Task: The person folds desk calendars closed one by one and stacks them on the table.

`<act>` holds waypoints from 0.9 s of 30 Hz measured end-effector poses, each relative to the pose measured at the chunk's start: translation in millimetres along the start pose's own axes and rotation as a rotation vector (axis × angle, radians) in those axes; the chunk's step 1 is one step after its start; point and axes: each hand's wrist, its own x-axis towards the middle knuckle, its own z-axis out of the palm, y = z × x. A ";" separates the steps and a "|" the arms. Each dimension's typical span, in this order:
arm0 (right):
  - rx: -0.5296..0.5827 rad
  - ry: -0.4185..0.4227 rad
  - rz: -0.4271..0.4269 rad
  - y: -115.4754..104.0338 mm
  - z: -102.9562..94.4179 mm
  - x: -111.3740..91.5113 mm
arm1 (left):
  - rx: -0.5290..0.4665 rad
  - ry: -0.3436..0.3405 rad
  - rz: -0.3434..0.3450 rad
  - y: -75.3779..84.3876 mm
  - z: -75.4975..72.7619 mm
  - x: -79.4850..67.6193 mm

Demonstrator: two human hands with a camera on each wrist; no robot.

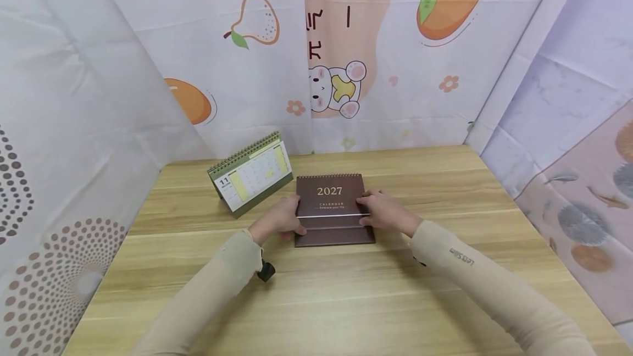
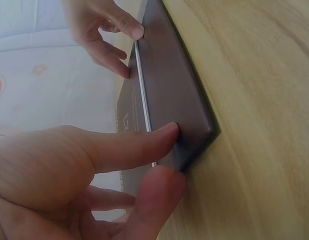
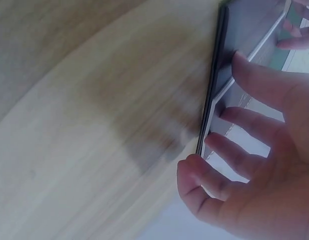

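Note:
A dark brown desk calendar (image 1: 330, 192) marked 2027 stands on the table, spiral binding along its top and its lower flap sloping forward. My left hand (image 1: 283, 215) grips its left side; in the left wrist view, a fingertip and thumb (image 2: 162, 195) meet at the base's corner. On the opposite side my right hand (image 1: 389, 213) holds the edge. The right wrist view shows that thumb (image 3: 252, 75) pressed on the front base and the other fingers (image 3: 234, 155) along the page edges. The calendar's back is hidden.
A green desk calendar (image 1: 254, 173), opened to a page numbered 11, stands angled just behind and left of the brown one. The wooden table (image 1: 336, 301) ends at a printed curtain (image 1: 405, 109) at the back, with cloth hanging on both sides.

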 end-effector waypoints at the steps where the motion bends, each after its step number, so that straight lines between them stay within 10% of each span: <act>1: -0.002 0.004 -0.006 0.5 -0.5 0.2 | 0.009 0.000 -0.001 0.1 0.2 0.4; 27: -0.040 -0.016 -0.020 -0.8 -7.0 6.9 | 0.145 0.019 -0.007 1.3 -3.0 -3.2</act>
